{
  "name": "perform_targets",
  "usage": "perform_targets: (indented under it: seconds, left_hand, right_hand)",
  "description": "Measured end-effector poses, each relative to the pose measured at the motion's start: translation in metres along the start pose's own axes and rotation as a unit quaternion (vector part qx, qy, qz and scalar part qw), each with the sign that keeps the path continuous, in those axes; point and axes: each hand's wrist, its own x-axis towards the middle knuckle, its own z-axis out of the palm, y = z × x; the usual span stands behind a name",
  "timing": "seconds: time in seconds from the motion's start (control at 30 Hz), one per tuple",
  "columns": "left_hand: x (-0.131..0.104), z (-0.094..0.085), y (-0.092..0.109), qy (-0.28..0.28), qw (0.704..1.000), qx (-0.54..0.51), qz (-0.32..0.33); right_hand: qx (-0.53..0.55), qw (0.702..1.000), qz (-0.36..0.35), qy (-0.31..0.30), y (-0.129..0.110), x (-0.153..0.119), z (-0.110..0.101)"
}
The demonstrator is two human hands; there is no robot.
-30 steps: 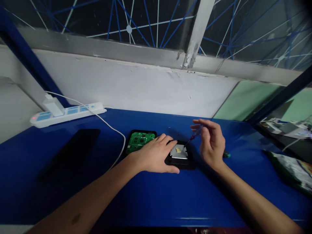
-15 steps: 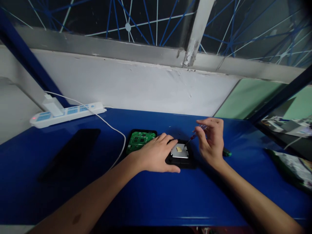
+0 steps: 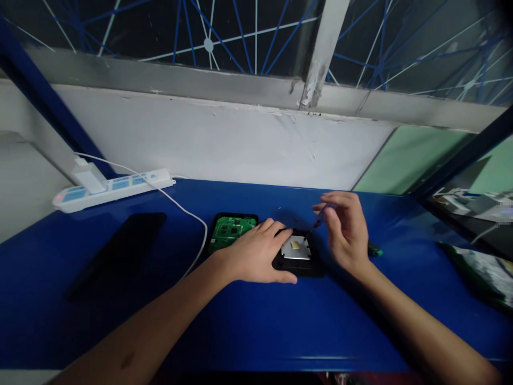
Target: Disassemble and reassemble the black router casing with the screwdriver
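Two bare hands were at a black casing point(image 3: 300, 267) on the blue table point(image 3: 256, 326). The right hand point(image 3: 348, 235) pinched a screwdriver point(image 3: 318, 221) between thumb and fingers; leftward and below that grip, its tip met the upper right corner of the casing's silver plate point(image 3: 292, 254). The left hand point(image 3: 256, 254) lay spread, clasping nothing, over the casing's left side. A yellow pad point(image 3: 295, 245) sat on the plate, just right of its fingers; a green circuit board point(image 3: 230, 229) lay partly under that hand's far side.
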Motion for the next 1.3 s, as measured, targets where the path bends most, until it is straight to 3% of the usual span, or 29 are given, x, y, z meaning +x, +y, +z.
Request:
perform_targets:
  seconds: [0.17, 0.3, 0.5, 0.73, 1.07, 1.3]
  left_hand:
    - [0.0006, -0.0016, 0.0012, -0.014, 1.000, 0.001, -0.008]
    - [0.0006, -0.0021, 0.0015, -0.020, 1.000, 0.000, -0.011]
    - [0.0005, -0.0009, 0.0006, -0.011, 1.000, 0.003, -0.008]
    - [0.0007, -0.0014, 0.0019, -0.004, 1.000, 0.009, -0.006]
    - [0.0003, 0.0001, -0.0009, -0.010, 1.000, 0.001, -0.005]
    - [0.0005, -0.0026, 0.0010, -0.018, 1.000, 0.008, -0.011]
  right_hand:
    - [-0.057, 0.998, -0.002, 0.018, 0.0045, 0.0000, -0.0003]
    - [-0.034, 0.999, 0.009, 0.022, 0.0020, -0.0013, 0.0002]
    - [0.003, 1.000, 0.004, -0.021, -0.0015, -0.0006, -0.0003]
    - [-0.015, 1.000, 0.023, -0.003, 0.0049, -0.0026, 0.0014]
    - [-0.066, 0.997, -0.028, 0.025, 0.0034, 0.0018, -0.0025]
    - [-0.024, 0.999, 0.024, 0.009, -0.0031, 0.0001, -0.0019]
